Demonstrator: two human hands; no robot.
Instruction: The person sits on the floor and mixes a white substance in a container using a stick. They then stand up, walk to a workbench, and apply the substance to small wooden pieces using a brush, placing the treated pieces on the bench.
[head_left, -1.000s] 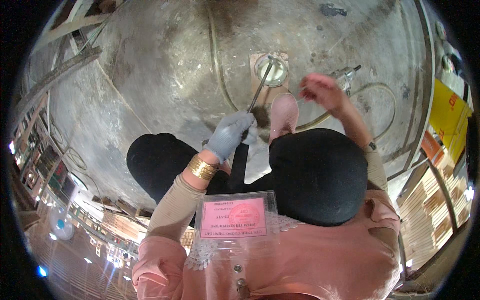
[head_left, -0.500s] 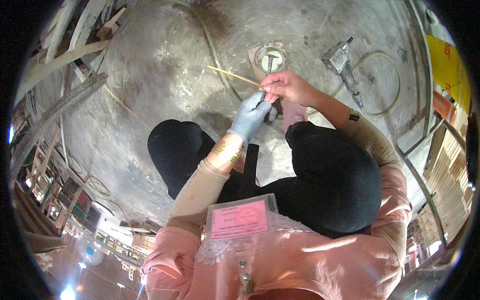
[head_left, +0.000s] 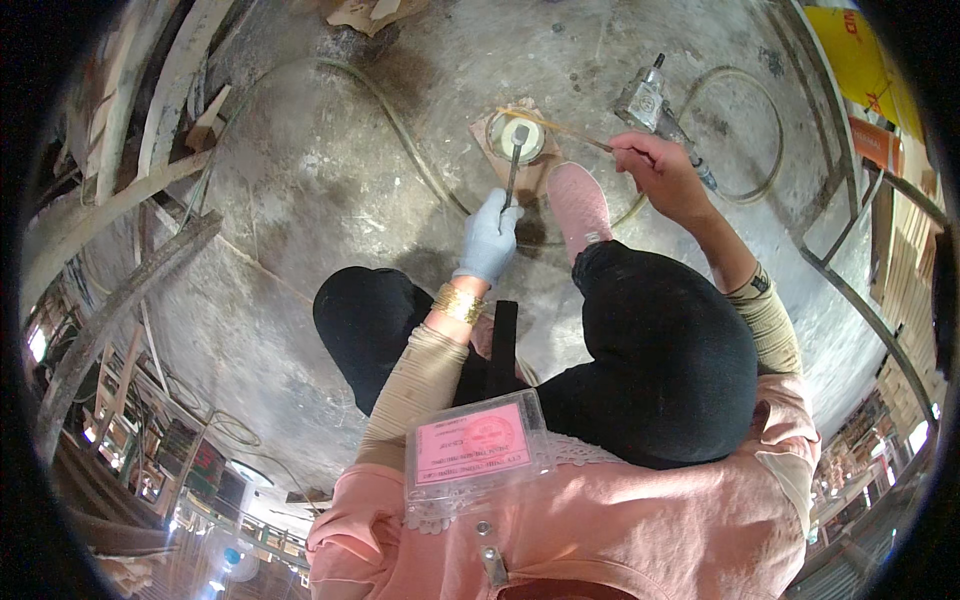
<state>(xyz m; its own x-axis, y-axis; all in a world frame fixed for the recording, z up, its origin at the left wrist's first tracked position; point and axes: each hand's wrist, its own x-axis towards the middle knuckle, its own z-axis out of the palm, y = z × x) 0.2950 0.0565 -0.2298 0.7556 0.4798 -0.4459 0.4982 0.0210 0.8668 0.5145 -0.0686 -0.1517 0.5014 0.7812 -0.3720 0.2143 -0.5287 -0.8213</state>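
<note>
My left hand (head_left: pixel 490 236), in a pale grey glove, is closed around a dark metal tool with a slim shaft and a short blocky grey head (head_left: pixel 520 134). I cannot make out its exact kind. That head is over a round dish (head_left: pixel 503 149) with pale contents; whether it touches them is unclear. My bare right hand (head_left: pixel 660 176) pinches one end of a thin yellowish stick (head_left: pixel 570 134), whose far end reaches over the dish's far rim. Under the dish lies a brown piece of cardboard (head_left: pixel 488 133) on the concrete floor.
A grey power tool (head_left: pixel 643 104) with a looped hose (head_left: pixel 781 146) lies beyond my right hand. Another hose (head_left: pixel 400 140) curves along the floor left of the dish. My pink-covered foot (head_left: pixel 578 205) is near the dish. Metal frame bars (head_left: pixel 130 300) stand at left.
My hands have moved apart, the right one going right with the stick. The stick's far end has swung from the left to over the dish. The metal tool's head now shows from another side.
</note>
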